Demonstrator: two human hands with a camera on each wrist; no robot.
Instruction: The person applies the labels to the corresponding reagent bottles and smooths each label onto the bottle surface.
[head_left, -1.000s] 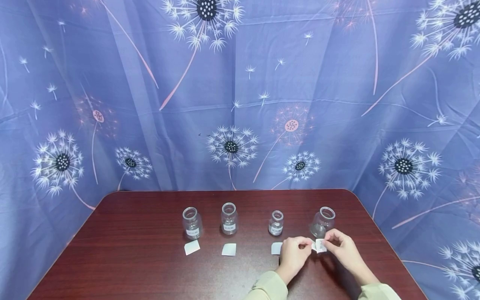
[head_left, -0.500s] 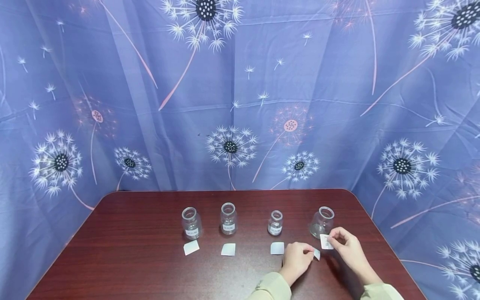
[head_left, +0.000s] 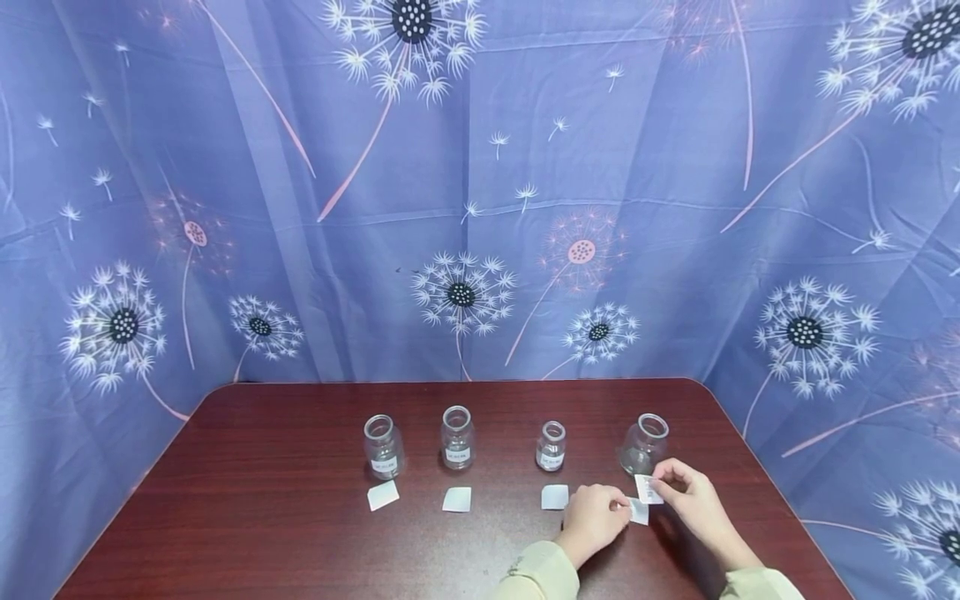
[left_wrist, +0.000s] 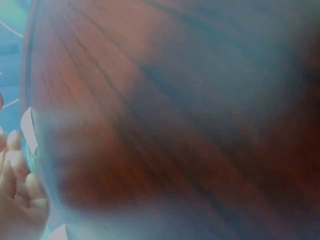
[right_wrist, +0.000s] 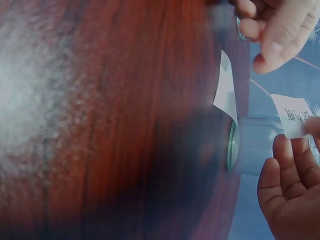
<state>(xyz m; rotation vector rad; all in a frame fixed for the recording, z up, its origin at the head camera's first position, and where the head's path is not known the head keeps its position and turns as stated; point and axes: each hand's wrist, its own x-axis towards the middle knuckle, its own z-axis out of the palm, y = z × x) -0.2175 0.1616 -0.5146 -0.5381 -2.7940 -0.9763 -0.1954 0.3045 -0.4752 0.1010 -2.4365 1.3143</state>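
Observation:
My right hand (head_left: 693, 498) pinches a small white sticker label (head_left: 648, 490) by its edge, just in front of the unlabelled glass jar (head_left: 643, 446) on the right. Dark printed characters show on the label (right_wrist: 294, 116) in the right wrist view. Beside it, my left hand (head_left: 596, 512) has its fingers loosely bent over the table. A white backing paper (head_left: 639, 512) lies at the left fingertips. In the right wrist view, a gap shows between this paper (right_wrist: 226, 87) and the left fingers (right_wrist: 282, 37).
Three labelled glass jars stand in a row: one on the left (head_left: 383, 450), one beside it (head_left: 457, 440), and a smaller one (head_left: 551, 448). White paper pieces (head_left: 383, 495) (head_left: 457, 499) (head_left: 554, 497) lie before them. A patterned curtain (head_left: 360, 333) hangs behind the table (head_left: 300, 517).
The label has come away from its backing paper and stays in the right hand. The left hand has let go of the backing, which now lies on the table.

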